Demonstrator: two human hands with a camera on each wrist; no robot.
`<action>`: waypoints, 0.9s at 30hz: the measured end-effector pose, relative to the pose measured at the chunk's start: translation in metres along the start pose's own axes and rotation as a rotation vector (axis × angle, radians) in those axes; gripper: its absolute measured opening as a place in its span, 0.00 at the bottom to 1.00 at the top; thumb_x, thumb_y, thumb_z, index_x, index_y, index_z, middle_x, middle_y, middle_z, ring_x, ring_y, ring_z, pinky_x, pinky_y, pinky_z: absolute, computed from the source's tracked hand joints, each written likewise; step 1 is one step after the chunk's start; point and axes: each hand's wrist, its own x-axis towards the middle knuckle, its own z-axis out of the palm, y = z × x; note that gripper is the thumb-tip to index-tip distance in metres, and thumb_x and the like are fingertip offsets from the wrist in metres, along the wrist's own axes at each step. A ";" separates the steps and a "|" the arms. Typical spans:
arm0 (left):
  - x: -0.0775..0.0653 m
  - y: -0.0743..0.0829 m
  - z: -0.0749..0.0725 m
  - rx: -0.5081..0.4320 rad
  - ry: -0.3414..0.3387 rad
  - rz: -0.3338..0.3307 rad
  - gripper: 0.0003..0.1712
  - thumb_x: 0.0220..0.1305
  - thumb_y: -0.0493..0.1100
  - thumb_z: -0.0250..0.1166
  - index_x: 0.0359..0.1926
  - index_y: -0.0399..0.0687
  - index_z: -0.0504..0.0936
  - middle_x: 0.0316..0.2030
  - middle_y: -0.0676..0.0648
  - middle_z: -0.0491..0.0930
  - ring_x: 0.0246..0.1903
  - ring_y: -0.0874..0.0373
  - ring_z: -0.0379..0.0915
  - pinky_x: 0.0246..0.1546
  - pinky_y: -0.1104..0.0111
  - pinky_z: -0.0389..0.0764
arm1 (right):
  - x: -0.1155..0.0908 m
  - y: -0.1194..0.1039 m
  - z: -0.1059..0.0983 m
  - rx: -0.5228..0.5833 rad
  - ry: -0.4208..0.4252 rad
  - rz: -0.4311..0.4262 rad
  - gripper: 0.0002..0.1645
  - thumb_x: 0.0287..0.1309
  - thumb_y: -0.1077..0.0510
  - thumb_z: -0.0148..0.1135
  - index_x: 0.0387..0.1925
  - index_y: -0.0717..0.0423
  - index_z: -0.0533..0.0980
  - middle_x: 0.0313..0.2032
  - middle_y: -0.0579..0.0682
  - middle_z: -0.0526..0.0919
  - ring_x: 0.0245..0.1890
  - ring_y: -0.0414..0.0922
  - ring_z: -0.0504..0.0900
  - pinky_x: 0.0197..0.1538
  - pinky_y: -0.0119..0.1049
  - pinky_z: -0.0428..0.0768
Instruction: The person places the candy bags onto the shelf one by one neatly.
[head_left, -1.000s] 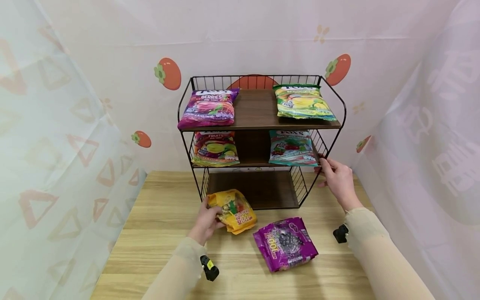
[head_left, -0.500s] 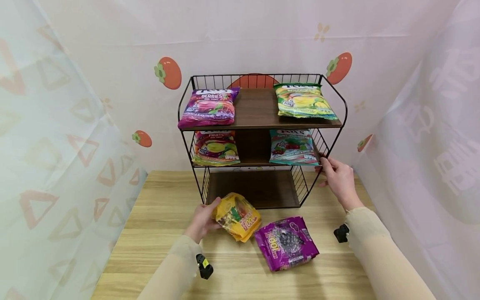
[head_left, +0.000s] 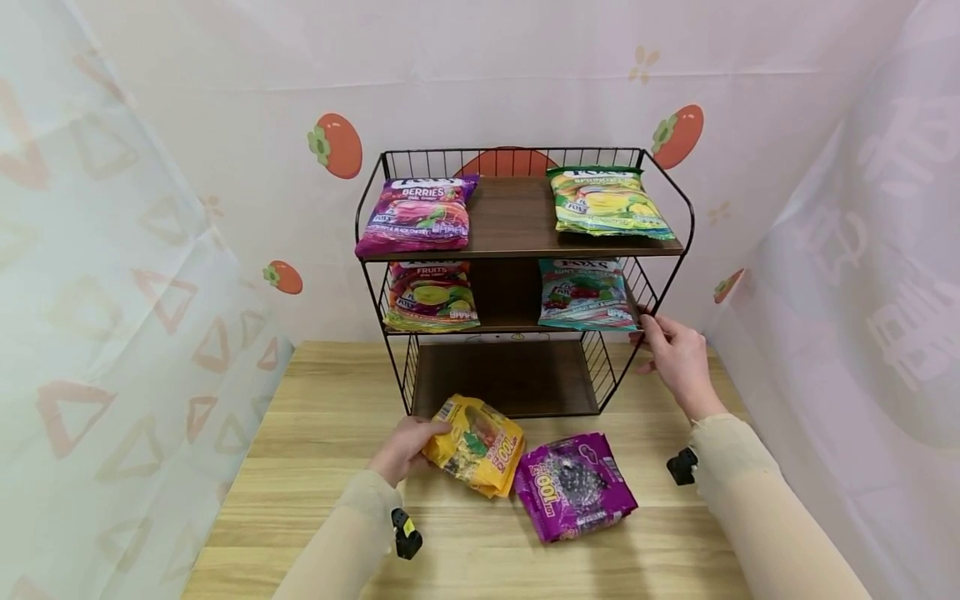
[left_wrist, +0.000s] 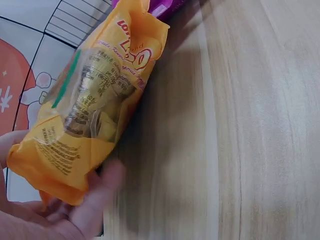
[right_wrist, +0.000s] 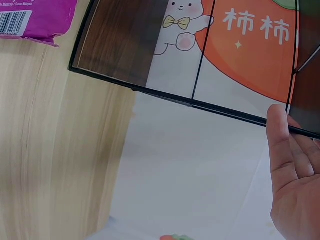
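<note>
My left hand (head_left: pixel 408 447) grips the end of a yellow candy bag (head_left: pixel 480 447), which has a clear window and "100" printed on it. In the left wrist view the bag (left_wrist: pixel 95 100) lies between the thumb and the curled fingers. Its far end comes right up to a purple candy bag (head_left: pixel 576 487) lying on the table. My right hand (head_left: pixel 678 364) holds the right front post of a black wire rack (head_left: pixel 517 252) at the middle shelf. The right wrist view shows the thumb (right_wrist: pixel 278 140) against that bar, the other fingers partly hidden behind it.
On the top shelf lie a berries candy bag (head_left: pixel 420 215) and a yellow-green one (head_left: pixel 609 204). Below them are a fruits bag (head_left: pixel 431 296) and a teal bag (head_left: pixel 585 296). The brown bottom shelf (head_left: pixel 498 379) sits behind the yellow bag. Printed cloth (head_left: pixel 225 167) surrounds the wooden table (head_left: pixel 300 467).
My left hand has drawn the yellow bag from the bottom shelf's front edge toward me and right, turning it, until it meets the purple bag. My right hand stays on the post.
</note>
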 end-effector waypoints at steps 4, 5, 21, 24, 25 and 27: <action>0.005 0.000 0.001 0.043 0.057 0.113 0.27 0.64 0.38 0.68 0.57 0.31 0.66 0.47 0.33 0.76 0.38 0.49 0.82 0.37 0.58 0.87 | 0.000 0.000 0.000 -0.007 -0.002 0.001 0.34 0.77 0.36 0.45 0.69 0.53 0.75 0.48 0.62 0.88 0.22 0.47 0.89 0.39 0.31 0.86; 0.006 0.000 0.001 0.076 0.077 0.149 0.27 0.63 0.37 0.68 0.57 0.32 0.66 0.47 0.34 0.75 0.37 0.49 0.81 0.36 0.60 0.87 | 0.000 0.000 0.000 -0.004 -0.003 0.001 0.34 0.77 0.36 0.45 0.69 0.52 0.75 0.47 0.62 0.88 0.22 0.45 0.88 0.40 0.34 0.86; -0.007 0.040 0.022 0.698 0.248 0.730 0.14 0.61 0.32 0.72 0.43 0.50 0.78 0.41 0.48 0.80 0.38 0.51 0.77 0.36 0.58 0.82 | 0.000 0.000 0.000 0.014 0.000 0.018 0.34 0.77 0.36 0.46 0.70 0.52 0.74 0.48 0.62 0.88 0.21 0.39 0.87 0.36 0.30 0.85; -0.008 0.044 0.025 0.776 0.307 0.874 0.15 0.59 0.31 0.74 0.42 0.49 0.79 0.40 0.50 0.79 0.38 0.52 0.77 0.36 0.56 0.81 | 0.000 -0.001 0.000 0.027 0.002 0.018 0.34 0.77 0.36 0.46 0.68 0.53 0.75 0.48 0.63 0.87 0.21 0.37 0.87 0.34 0.32 0.86; -0.009 0.045 0.025 0.798 0.330 0.931 0.16 0.58 0.30 0.74 0.41 0.49 0.79 0.40 0.49 0.79 0.38 0.51 0.78 0.37 0.55 0.81 | 0.001 0.000 0.000 0.030 0.002 0.017 0.34 0.77 0.36 0.46 0.68 0.54 0.75 0.48 0.63 0.87 0.21 0.36 0.87 0.34 0.33 0.86; -0.007 0.046 0.024 0.851 0.376 1.059 0.17 0.55 0.27 0.75 0.40 0.47 0.79 0.40 0.48 0.79 0.40 0.49 0.78 0.39 0.54 0.82 | 0.001 0.000 0.000 0.034 0.000 0.011 0.34 0.77 0.36 0.46 0.67 0.55 0.76 0.48 0.64 0.87 0.21 0.35 0.86 0.33 0.34 0.86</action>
